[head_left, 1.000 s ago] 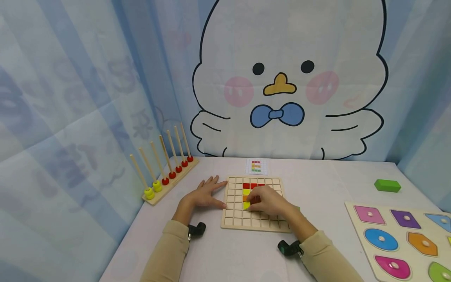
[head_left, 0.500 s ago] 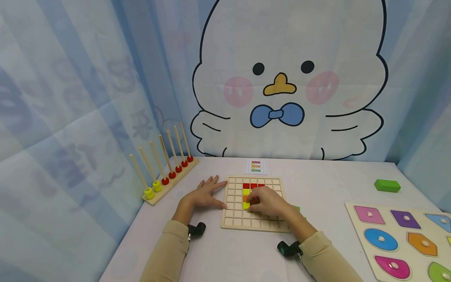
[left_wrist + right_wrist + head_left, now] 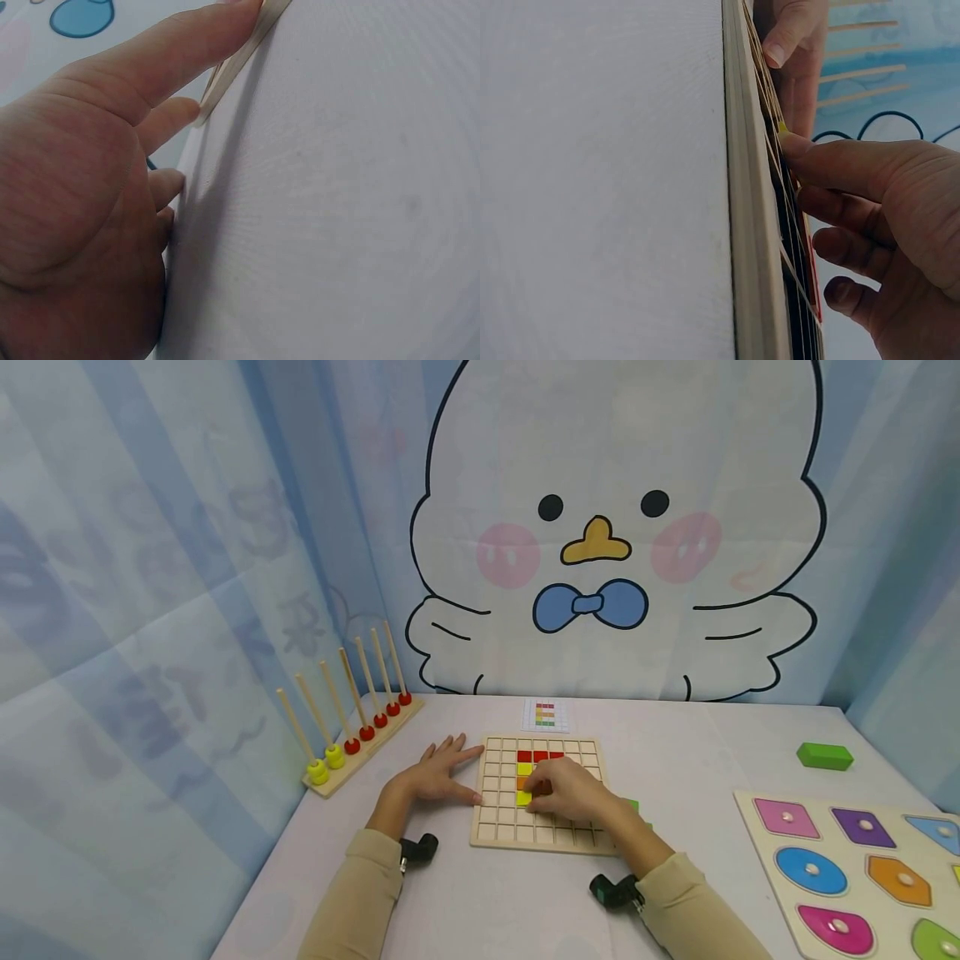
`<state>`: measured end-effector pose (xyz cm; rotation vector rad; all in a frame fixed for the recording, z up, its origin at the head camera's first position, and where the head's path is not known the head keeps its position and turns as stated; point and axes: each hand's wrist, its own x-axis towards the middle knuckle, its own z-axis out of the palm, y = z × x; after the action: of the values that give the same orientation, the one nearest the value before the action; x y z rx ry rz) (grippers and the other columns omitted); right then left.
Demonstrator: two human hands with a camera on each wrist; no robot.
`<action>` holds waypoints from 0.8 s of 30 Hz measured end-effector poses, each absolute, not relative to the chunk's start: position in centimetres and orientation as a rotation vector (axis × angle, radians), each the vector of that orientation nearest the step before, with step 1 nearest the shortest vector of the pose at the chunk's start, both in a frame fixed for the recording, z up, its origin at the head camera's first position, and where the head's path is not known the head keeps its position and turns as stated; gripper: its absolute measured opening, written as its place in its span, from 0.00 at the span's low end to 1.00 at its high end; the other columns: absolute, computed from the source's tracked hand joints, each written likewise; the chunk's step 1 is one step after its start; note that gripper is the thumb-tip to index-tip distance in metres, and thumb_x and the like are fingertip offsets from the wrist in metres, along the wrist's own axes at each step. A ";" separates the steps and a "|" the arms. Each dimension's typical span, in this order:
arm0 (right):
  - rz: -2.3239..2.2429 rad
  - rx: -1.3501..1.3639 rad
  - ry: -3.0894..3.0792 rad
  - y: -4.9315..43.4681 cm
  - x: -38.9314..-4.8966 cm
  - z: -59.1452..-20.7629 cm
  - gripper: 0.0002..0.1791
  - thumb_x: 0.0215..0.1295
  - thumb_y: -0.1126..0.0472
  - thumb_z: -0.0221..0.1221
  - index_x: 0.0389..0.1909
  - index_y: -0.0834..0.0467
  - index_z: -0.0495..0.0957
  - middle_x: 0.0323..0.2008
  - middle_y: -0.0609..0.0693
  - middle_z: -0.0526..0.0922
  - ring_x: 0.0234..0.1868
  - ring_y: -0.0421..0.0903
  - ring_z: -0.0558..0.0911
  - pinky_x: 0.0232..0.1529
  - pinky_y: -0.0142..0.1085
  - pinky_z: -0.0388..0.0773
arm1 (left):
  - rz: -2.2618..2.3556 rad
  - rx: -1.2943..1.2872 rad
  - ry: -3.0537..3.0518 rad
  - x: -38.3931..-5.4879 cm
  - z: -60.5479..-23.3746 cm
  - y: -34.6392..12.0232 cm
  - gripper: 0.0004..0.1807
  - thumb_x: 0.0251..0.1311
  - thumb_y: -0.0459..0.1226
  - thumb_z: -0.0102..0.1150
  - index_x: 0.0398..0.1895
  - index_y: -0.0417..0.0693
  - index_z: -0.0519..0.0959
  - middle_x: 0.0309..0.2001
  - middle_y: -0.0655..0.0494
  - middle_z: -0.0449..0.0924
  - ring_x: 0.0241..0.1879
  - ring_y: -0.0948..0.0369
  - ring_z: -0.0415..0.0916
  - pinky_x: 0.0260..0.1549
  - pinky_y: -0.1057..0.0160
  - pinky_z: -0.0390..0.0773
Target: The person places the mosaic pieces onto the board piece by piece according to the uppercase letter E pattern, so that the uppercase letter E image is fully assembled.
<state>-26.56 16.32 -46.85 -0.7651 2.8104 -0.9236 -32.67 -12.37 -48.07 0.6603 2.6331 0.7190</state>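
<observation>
A blue curtain printed with a big white cartoon chick is hanging behind a pale desk [image 3: 712, 752], and sheer blue drapes are closing in the left side. Near the middle of the desk a wooden grid board [image 3: 495, 827] is lying flat, its light frame divided into many small square cells. A few coloured tiles are sitting in the cells toward the far centre: three red tiles [image 3: 539, 756] in a row and, below them, yellow and orange ones partly covered by fingers. The left hand [image 3: 435, 777] is resting flat and spread on the desk, its fingertips touching the board's left edge. The right hand [image 3: 570, 789] is lying over the board with curled fingers, the thumb pressing on a yellow tile [image 3: 523, 797]; whether it is actually pinching the tile cannot be told.

One small pattern card [image 3: 546, 713] is lying just beyond the board. At the left one peg rack [image 3: 360, 739] is standing with six upright sticks, carrying four red beads and three yellow ones. One green block [image 3: 824, 754] is sitting well apart at the right, and one shape puzzle board [image 3: 750, 814] is showing seven coloured pieces at the right edge
</observation>
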 end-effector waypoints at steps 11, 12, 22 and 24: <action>-0.936 -0.783 2.805 16.2 -26.5 -46.8 0.11 0.59 0.56 0.75 0.43 0.51 0.90 0.44 0.42 0.88 0.42 0.39 0.80 0.50 0.39 0.82 | 0.709 0.672 2.637 -32.6 -48.1 -12.4 0.55 0.53 0.63 0.72 0.83 0.65 0.58 0.86 0.46 0.38 0.85 0.47 0.29 0.81 0.41 0.27; -0.938 -0.784 2.802 16.2 -26.5 -46.8 0.11 0.59 0.57 0.75 0.43 0.51 0.90 0.44 0.42 0.88 0.42 0.39 0.79 0.50 0.39 0.82 | 0.712 0.673 2.638 -32.6 -48.1 -12.4 0.55 0.53 0.63 0.72 0.83 0.65 0.58 0.86 0.46 0.38 0.85 0.47 0.29 0.81 0.41 0.27; -0.950 -0.823 2.764 17.1 -26.6 -45.8 0.15 0.60 0.57 0.75 0.48 0.55 0.89 0.43 0.45 0.87 0.41 0.43 0.79 0.44 0.35 0.79 | 0.718 0.677 2.629 -32.5 -47.9 -12.4 0.54 0.54 0.63 0.72 0.83 0.64 0.58 0.86 0.46 0.38 0.85 0.47 0.28 0.81 0.41 0.27; -0.981 -0.830 2.769 17.7 -26.8 -45.4 0.16 0.61 0.57 0.75 0.49 0.57 0.88 0.42 0.47 0.87 0.39 0.44 0.78 0.40 0.34 0.78 | 0.727 0.681 2.627 -32.4 -47.8 -12.4 0.54 0.54 0.62 0.72 0.83 0.64 0.58 0.86 0.46 0.38 0.85 0.47 0.29 0.81 0.41 0.27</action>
<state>-26.76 17.72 -45.38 -0.8297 2.7688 -0.9813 -32.43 -12.40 -47.79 0.6809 2.6270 0.7269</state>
